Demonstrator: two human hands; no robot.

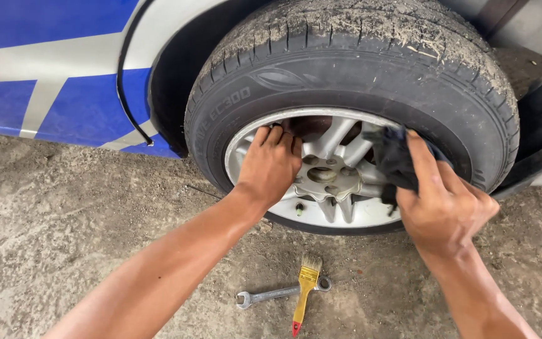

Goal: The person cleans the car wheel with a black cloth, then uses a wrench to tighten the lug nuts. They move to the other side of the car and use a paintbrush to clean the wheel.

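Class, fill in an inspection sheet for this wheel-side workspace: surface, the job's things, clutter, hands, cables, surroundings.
Surface: dusty concrete ground.
Job's things: silver alloy wheel in a dirt-caked tyre; dark cloth pressed on the spokes.
Clutter: spanner and yellow-handled paintbrush lying crossed on the ground below the wheel.
Hands: left hand flat on the rim, open; right hand with its grip shut on the cloth.
Cables: nothing seen.
Surroundings: blue and silver car body.
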